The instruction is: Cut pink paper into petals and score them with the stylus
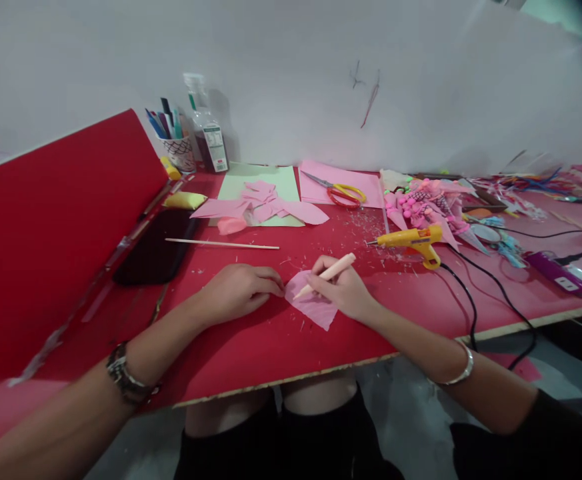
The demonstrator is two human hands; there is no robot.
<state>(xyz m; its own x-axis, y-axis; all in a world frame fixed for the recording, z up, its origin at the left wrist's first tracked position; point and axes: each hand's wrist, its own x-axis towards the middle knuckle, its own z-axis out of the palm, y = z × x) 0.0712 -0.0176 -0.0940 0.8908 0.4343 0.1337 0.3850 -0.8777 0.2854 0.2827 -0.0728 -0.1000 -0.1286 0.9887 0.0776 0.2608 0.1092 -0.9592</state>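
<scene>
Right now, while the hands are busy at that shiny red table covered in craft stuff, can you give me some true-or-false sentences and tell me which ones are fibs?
1. The right hand holds a pale, tapered, pen-shaped tool. True.
2. The yellow plastic glue gun lies left of the crinkled pink paper piece. False: the glue gun lies to its right.
3. The metal scissors with yellow and red handles lie on flat pink paper sheets. True.
4. The left hand is gripping the scissors. False: its fingertips are at the paper piece's left edge.
5. A clear bottle with a white label stands right of the patterned pen cup. True.
</scene>
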